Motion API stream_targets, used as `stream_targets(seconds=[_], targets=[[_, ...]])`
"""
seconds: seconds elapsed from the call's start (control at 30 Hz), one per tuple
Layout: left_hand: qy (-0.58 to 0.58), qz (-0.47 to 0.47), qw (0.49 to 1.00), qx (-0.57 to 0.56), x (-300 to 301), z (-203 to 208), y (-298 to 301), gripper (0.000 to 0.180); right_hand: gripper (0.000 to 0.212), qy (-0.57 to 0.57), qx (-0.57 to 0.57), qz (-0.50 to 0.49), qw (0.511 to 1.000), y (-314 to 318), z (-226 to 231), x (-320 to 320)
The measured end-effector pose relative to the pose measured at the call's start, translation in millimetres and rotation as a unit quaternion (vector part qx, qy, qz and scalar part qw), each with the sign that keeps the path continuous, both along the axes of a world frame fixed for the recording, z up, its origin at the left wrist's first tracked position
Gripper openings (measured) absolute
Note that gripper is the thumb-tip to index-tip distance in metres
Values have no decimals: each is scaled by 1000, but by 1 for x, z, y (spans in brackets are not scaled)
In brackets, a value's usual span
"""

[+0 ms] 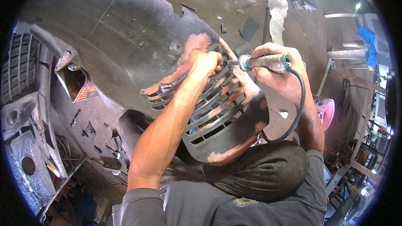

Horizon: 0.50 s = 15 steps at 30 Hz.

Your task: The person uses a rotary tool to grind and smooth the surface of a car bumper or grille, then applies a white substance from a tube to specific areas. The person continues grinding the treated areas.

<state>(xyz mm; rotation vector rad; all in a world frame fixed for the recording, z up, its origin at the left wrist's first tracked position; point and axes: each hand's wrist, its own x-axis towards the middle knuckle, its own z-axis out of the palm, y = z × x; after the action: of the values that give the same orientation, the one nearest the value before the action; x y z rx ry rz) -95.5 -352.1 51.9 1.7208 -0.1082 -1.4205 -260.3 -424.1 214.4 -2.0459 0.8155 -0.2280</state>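
Note:
A black plastic car bumper [138, 29] with a slatted grille [217, 117] lies tilted across my lap. Pinkish filler patches mark its edges and several slats. Over the upper part of the grille, my left hand [204, 62] is closed, fingers curled; what they pinch, if anything, is hidden. My right hand [278, 71] grips a corded, tube-shaped hand tool [268, 62], grey with teal rings, by its body. Its narrow end points left at the grille beside my left fingers. The black cord [299, 113] loops down from the tool's back end.
A pink bucket [327, 113] lies to the right of my right forearm. Dark scraps [249, 28] and a whitish strip [277, 8] are on the floor beyond. Loose fragments and car panels [27, 159] are at left. A blue cloth [368, 44] hangs at far right.

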Motion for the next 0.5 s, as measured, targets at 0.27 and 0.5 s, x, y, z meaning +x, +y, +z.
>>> stream_targets(seconds=[0.27,0.5], targets=[[-11,27,1000,-10,-3,-9,2,15,24,-18,-7,3,1000,1,-3,-1],[-5,21,1000,-2,-1,-7,1,11,27,-9,-13,6,1000,1,0,2]])
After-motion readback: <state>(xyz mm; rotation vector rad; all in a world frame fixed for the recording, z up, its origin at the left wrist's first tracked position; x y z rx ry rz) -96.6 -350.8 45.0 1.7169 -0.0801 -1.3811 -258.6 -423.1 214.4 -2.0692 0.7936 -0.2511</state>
